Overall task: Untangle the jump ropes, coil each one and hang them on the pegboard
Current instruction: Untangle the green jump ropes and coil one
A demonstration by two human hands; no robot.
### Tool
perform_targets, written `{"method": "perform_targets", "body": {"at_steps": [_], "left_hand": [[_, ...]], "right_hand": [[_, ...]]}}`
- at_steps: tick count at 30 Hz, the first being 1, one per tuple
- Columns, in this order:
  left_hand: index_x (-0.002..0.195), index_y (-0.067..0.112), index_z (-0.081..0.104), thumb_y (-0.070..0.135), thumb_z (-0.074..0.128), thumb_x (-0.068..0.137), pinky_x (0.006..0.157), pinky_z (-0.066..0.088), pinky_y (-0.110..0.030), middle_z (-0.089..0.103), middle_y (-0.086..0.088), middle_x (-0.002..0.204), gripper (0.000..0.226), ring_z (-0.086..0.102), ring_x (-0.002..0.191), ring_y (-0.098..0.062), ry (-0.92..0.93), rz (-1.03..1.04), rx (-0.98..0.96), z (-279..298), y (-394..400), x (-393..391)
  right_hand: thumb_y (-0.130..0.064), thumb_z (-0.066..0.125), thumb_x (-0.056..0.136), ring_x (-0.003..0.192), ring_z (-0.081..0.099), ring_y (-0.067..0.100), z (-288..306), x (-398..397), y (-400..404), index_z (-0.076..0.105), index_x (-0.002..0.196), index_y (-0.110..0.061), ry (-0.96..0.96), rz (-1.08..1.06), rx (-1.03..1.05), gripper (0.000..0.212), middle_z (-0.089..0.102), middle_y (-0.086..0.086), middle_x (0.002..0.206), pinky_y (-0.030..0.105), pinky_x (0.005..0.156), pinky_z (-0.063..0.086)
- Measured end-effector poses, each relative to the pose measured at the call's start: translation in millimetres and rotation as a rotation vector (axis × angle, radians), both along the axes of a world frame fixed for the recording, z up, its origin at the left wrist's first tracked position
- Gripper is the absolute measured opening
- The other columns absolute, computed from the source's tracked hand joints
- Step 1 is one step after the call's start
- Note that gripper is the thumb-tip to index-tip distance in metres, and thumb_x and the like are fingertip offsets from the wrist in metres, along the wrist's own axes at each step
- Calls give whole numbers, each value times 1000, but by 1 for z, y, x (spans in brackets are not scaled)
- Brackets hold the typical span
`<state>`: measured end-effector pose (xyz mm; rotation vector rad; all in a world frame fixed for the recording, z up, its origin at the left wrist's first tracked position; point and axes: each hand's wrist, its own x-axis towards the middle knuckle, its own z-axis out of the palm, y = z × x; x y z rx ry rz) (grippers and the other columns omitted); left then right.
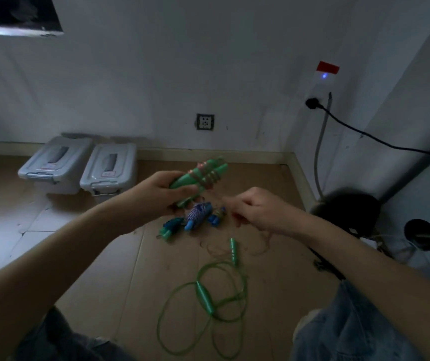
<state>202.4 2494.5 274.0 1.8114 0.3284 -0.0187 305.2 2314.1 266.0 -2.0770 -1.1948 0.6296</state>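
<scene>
Left hand (156,194) grips paired green handles (198,178) as a spool; right hand (255,209) pinches the reddish rope (208,178), feeding wraps. Loose green rope (203,295) on floor, 6 o'clock; bundles (195,217) at 12.

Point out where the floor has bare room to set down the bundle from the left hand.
Bare floor lies between the two grey bins and the loose green rope, left of the wound ropes. Crowded: around those ropes and the cables by the right wall.
</scene>
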Motion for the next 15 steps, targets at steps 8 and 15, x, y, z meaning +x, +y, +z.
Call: {"method": "perform_targets", "body": {"at_steps": [8,15], "left_hand": [[91,8,49,19,54,91,53,44,-29,58,-4,72,11,53,58,-18,194,-110,485,-47,-13,5],[99,20,47,20,46,94,51,42,-11,56,4,86,5,52,60,1,210,-637,534,-33,-54,-11]], "right_hand": [[-23,54,93,43,38,3,17,-10,3,56,56,-21,-106,139,71,38,44,-12,45,15,48,27],[-32,55,91,46,42,2,17,-3,2,63,67,-7,-237,153,-14,35,45,-9,52,14,48,31]]}}
